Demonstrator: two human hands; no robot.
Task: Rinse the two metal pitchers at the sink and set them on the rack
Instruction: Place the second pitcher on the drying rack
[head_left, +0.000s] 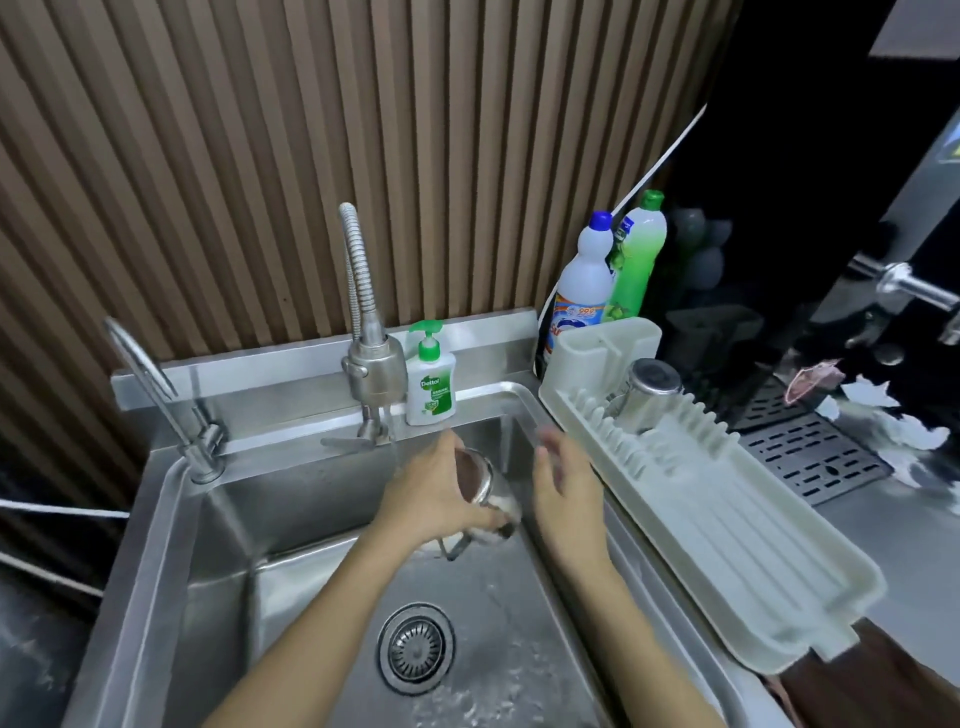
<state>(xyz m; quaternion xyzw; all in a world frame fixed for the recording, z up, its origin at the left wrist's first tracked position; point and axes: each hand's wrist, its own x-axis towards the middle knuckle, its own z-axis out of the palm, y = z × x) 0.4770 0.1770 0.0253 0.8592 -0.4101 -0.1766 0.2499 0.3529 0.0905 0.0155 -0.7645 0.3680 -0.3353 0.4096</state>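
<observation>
My left hand (431, 493) grips a small metal pitcher (485, 488) over the steel sink (171, 545), tilted with its mouth toward the back wall. A thin stream of water falls from the flexible faucet (371, 358) beside it. My right hand (563, 488) hovers just right of the pitcher, fingers apart and blurred, holding nothing. A second metal pitcher (647, 392) stands upside down at the far end of the cream dish rack (727, 540), right of the sink.
A handwash pump bottle (430, 384) stands on the sink's back ledge, with a thin curved tap (156, 384) at left. Two detergent bottles (608, 280) stand behind the rack. The drain strainer (415, 647) lies below my arms. A black drip grate (815, 457) sits right of the rack.
</observation>
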